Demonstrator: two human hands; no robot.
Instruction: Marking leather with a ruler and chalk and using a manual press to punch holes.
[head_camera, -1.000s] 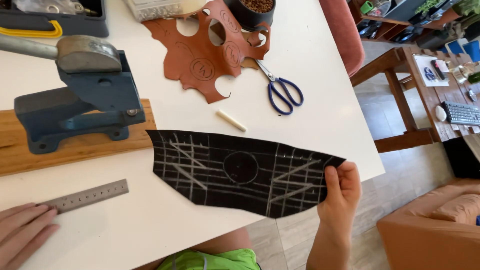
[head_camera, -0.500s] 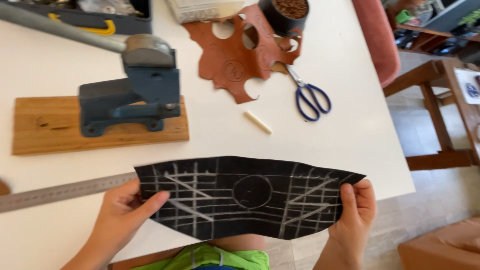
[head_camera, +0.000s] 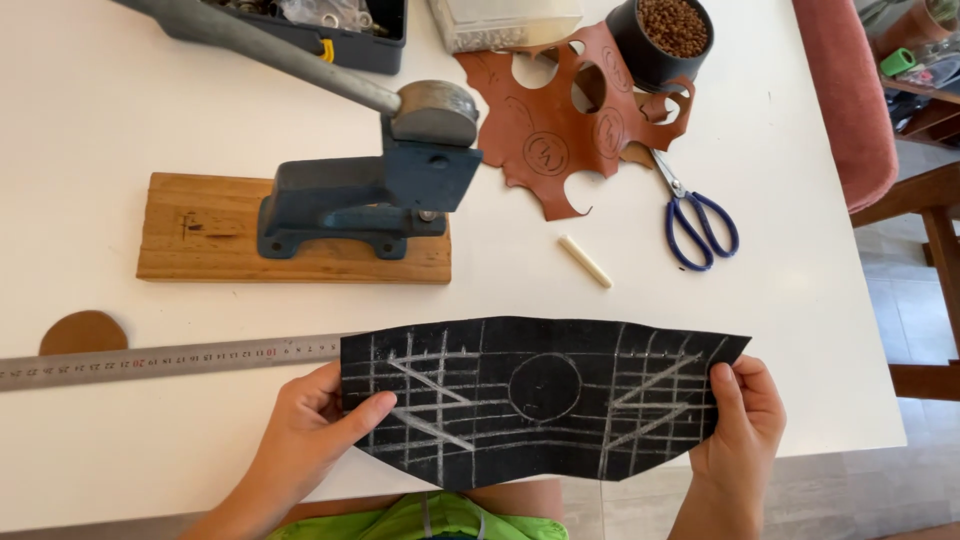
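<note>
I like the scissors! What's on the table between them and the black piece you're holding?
Head view: a small white stick lies between the scissors and the black piece.

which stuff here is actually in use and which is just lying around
In hand: black leather piece, held by left hand and right hand.

Lying about: steel ruler, press, brown leather, scissors, chalk stick, brown disc.

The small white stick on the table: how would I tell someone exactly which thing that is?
Start at the blue press bolted to a wooden board on the white table. Look right of the board, toward the blue-handled scissors. Between them, below the brown leather, lies the white stick, the only pale, thin, pencil-like rod there.
</note>
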